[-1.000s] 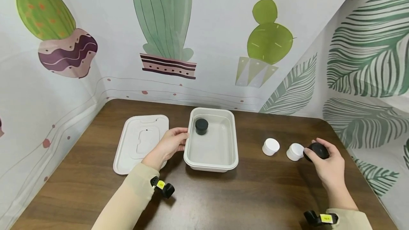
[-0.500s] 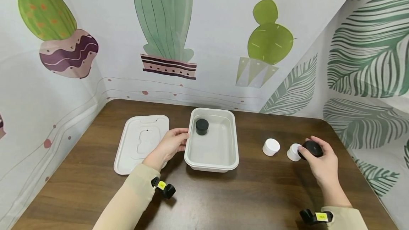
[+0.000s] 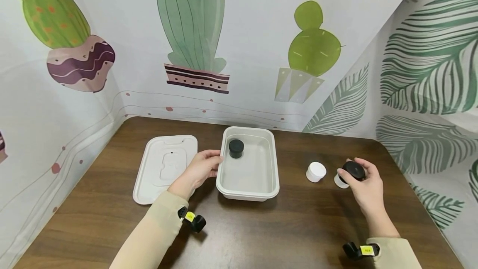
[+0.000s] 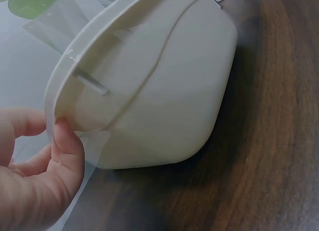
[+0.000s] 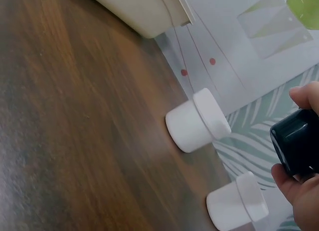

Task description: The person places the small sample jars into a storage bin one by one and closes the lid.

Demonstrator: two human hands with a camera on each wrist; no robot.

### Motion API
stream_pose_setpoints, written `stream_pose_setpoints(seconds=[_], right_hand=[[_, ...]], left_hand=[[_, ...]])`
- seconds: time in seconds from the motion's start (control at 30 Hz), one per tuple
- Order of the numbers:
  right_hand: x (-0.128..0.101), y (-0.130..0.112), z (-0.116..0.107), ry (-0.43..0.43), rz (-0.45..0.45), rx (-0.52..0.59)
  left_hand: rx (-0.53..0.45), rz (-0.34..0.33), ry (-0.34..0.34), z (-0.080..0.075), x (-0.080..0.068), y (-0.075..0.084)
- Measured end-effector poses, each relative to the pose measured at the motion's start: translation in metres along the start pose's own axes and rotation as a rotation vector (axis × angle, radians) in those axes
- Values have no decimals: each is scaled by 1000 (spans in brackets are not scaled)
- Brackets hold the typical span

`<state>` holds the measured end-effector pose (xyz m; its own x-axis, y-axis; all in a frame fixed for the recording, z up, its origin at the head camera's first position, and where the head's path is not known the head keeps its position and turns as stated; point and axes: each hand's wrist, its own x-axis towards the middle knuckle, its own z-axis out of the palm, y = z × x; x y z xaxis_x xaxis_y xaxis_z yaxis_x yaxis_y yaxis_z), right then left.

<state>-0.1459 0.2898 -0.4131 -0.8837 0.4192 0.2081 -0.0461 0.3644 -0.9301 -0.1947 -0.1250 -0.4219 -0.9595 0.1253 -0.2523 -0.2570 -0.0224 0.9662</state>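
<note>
A white tray (image 3: pixel 276 168) sits mid-table with one black jar (image 3: pixel 236 148) in its far left corner. My left hand (image 3: pixel 201 167) holds the tray's left rim; in the left wrist view the thumb (image 4: pixel 67 144) presses under the tray's rim (image 4: pixel 149 99). My right hand (image 3: pixel 365 187) grips a second black jar (image 3: pixel 354 170) above the table, just over a white jar (image 3: pixel 339 181) that it partly hides. Another white jar (image 3: pixel 316 172) stands to its left. The right wrist view shows both white jars (image 5: pixel 197 122) (image 5: pixel 237 206) and the held black jar (image 5: pixel 297 147).
A flat white tray lid (image 3: pixel 164 167) lies left of the tray. Printed cactus and leaf backdrops wall in the dark wooden table (image 3: pixel 261 227) at the back and on both sides.
My right hand has lifted the black jar and carried it left, so it now hangs over the nearer white jar. The left hand has stayed on the tray's rim.
</note>
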Motion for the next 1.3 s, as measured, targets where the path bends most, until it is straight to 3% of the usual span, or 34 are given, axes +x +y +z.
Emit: stream_pose_setpoints(seconds=[0.27, 0.57, 1.0, 1.3], right_hand=[[-2, 4, 9, -37, -70, 24], [-1, 0, 22, -58, -4, 30], [-1, -8, 36, -103, -74, 7], [3, -12, 44, -123, -76, 15]], left_hand=[[-12, 5, -2, 0, 0, -1], [-13, 4, 8, 1, 0, -1], [-18, 6, 20, 3, 0, -2], [-20, 11, 14, 3, -1, -1]])
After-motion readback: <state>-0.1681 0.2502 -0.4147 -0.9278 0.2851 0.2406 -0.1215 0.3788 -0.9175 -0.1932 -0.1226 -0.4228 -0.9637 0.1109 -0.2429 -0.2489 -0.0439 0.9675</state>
